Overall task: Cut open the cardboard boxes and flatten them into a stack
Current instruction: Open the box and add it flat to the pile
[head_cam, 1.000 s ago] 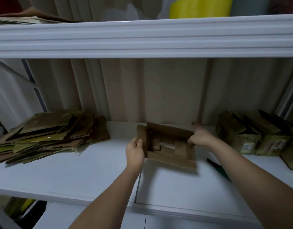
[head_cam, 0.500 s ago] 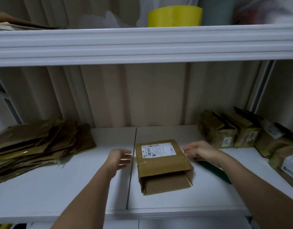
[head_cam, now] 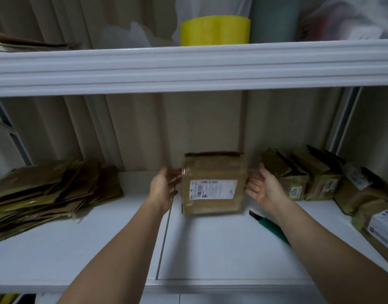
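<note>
Cardboard, brown and tape-wrapped, the box (head_cam: 214, 183) sits mid-shelf toward the back edge, between the left hand (head_cam: 164, 189) and right hand (head_cam: 262, 188), both with fingers spread at its side faces, gripping nothing firmly. Its label faces the camera, print too blurred to read. Flattened pieces form the stack (head_cam: 50, 194) at the shelf's left end, nearer the left hand. A green-handled cutter (head_cam: 271, 226) lies by the right wrist; uncut boxes (head_cam: 302, 178) beyond read "452A".
</note>
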